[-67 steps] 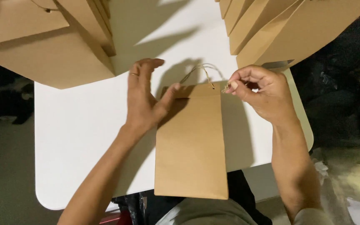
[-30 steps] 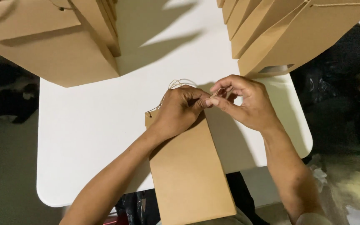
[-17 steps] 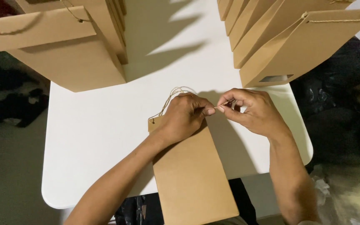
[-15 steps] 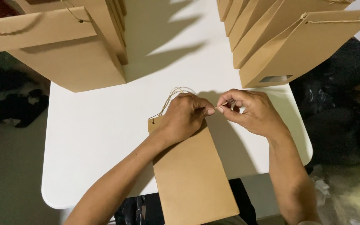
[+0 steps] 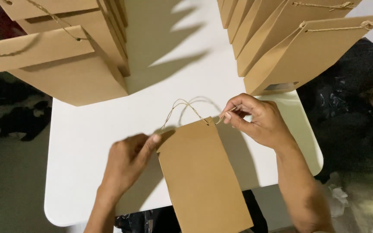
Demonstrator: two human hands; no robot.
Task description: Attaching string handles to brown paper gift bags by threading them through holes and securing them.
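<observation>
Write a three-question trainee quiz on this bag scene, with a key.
1. True or false: the right hand pinches the twine of the flat bag.
2. Which part of the bag does the left hand touch? A) top left corner B) bottom edge C) nothing
3. Fill in: finished bags stand in stacks, the left stack and the right stack, at the far side of the white ____.

Key: 1 true; 2 A; 3 table.
</observation>
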